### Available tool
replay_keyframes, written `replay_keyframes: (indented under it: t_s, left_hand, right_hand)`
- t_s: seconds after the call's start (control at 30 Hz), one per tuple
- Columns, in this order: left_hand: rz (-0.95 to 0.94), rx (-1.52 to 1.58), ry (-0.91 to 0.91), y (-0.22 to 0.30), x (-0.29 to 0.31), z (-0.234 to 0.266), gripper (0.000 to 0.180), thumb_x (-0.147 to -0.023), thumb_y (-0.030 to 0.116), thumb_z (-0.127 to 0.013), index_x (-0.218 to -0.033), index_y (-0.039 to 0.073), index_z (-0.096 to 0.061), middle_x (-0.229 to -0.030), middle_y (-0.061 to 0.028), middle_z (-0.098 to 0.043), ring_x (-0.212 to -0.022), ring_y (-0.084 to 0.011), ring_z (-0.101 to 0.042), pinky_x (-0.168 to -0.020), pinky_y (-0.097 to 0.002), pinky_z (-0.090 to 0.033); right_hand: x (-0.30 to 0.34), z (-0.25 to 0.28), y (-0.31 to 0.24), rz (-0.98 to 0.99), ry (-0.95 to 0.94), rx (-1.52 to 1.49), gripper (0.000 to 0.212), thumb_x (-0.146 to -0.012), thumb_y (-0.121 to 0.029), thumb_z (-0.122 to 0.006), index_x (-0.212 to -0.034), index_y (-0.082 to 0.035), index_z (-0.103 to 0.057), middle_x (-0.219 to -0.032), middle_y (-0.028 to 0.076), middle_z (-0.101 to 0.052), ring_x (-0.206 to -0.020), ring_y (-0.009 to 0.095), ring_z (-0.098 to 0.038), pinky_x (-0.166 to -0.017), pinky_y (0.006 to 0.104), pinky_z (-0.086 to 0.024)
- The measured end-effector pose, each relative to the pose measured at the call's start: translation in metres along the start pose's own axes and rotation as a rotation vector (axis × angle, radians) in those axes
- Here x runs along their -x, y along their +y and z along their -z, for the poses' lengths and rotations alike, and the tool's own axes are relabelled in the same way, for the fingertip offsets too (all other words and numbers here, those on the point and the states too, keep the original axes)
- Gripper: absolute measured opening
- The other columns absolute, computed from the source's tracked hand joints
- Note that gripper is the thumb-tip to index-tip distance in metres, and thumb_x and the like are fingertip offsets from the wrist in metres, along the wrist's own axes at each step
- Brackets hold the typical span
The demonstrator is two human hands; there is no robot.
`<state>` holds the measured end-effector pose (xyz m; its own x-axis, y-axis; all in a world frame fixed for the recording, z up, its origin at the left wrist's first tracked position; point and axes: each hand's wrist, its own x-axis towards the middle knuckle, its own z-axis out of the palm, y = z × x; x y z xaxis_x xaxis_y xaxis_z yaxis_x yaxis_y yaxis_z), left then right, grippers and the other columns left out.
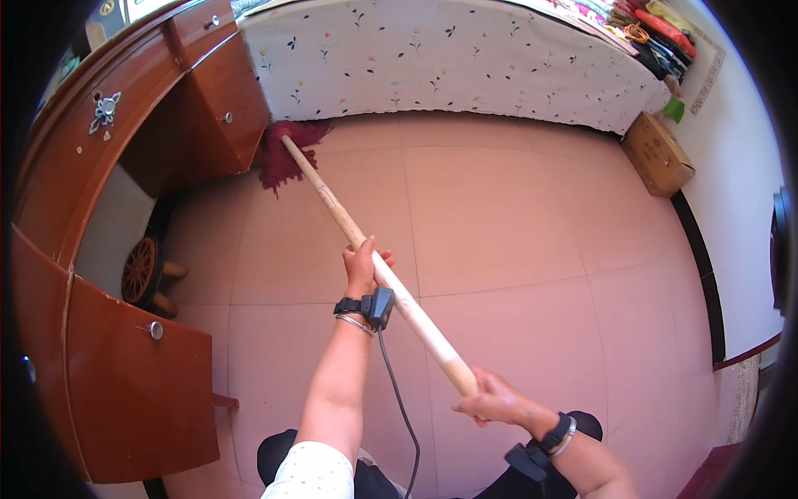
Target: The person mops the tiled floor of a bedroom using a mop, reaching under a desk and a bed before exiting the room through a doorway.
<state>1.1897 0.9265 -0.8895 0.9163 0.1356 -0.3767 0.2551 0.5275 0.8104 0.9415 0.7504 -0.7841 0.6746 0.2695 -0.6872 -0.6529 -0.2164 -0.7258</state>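
The mop [334, 206] is being held slantwise over the floor [499, 208], its soft dark-red head [281, 165] being rested by the desk [224, 83]. And the pole [422, 324], seemingly stiff and light, is being gripped mid-length by the left hand [361, 270], at its end by the right hand [494, 399]: sensible holds! Wetness isn't being revealed; some fingers are being hidden by the pole.

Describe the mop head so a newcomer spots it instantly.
From the white floral cloth across the far side, go left to the brown wooden desk. Where they meet, at the far end of the pole in the left hand and right hand, is the mop head. Its frayed maroon strands stand out from the smooth pink tiles.
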Motion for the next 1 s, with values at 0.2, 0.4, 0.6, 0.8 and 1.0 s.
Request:
replay_keyframes:
  t_s: [0.2, 0.4, 0.6, 0.8, 1.0]
  left_hand:
    - [0.003, -0.216, -0.060, 0.016, -0.006, 0.027, 0.036, -0.080, 0.011, -0.054, -0.102, 0.001, -0.028, -0.087, -0.0163, -0.046, -0.062, -0.0229, -0.058, -0.045, -0.0344, -0.054]
    - [-0.037, -0.293, -0.048, 0.023, -0.009, 0.016, 0.033, -0.077, 0.007, -0.055, -0.097, -0.001, -0.030, -0.088, -0.0161, -0.045, -0.065, -0.0229, -0.057, -0.047, -0.0342, -0.055]
    - [-0.009, -0.251, -0.023, -0.004, 0.000, -0.040, 0.038, -0.074, 0.003, -0.057, -0.096, 0.001, -0.027, -0.074, -0.0142, -0.046, -0.050, -0.0195, -0.053, -0.037, -0.0318, -0.047]
    - [-0.060, -0.344, -0.087, -0.044, 0.034, -0.082, 0.042, -0.071, 0.002, -0.058, -0.097, 0.001, -0.025, -0.073, -0.0126, -0.044, -0.048, -0.0178, -0.050, -0.036, -0.0311, -0.043]
    - [0.007, -0.340, -0.246, -0.083, 0.083, -0.134, 0.043, -0.071, 0.002, -0.059, -0.097, 0.001, -0.025, -0.076, -0.0134, -0.045, -0.050, -0.0184, -0.051, -0.036, -0.0304, -0.042]
  right_hand:
    - [-0.049, -0.049, -0.001, 0.117, -0.037, -0.316, 0.041, -0.073, -0.008, -0.063, -0.105, 0.001, -0.039, -0.063, 0.003, -0.046, -0.045, 0.010, -0.047, -0.039, 0.0238, -0.038]
    - [-0.030, -0.044, 0.004, 0.134, -0.014, -0.491, 0.034, -0.075, -0.008, -0.061, -0.101, 0.000, -0.041, -0.062, 0.002, -0.045, -0.045, 0.009, -0.044, -0.038, 0.0236, -0.035]
    - [0.011, 0.000, -0.002, 0.103, 0.128, -0.470, 0.030, -0.075, -0.008, -0.060, -0.099, 0.000, -0.045, -0.059, 0.001, -0.044, -0.042, 0.009, -0.041, -0.036, 0.0224, -0.031]
    - [0.051, 0.024, 0.023, 0.054, 0.252, -0.489, 0.029, -0.075, -0.006, -0.058, -0.100, 0.001, -0.045, -0.061, 0.002, -0.045, -0.045, 0.009, -0.041, -0.038, 0.0228, -0.030]
    - [0.097, 0.041, 0.061, 0.054, 0.343, -0.585, 0.030, -0.075, -0.001, -0.058, -0.100, 0.000, -0.042, -0.063, 0.004, -0.045, -0.043, 0.010, -0.040, -0.037, 0.0232, -0.029]
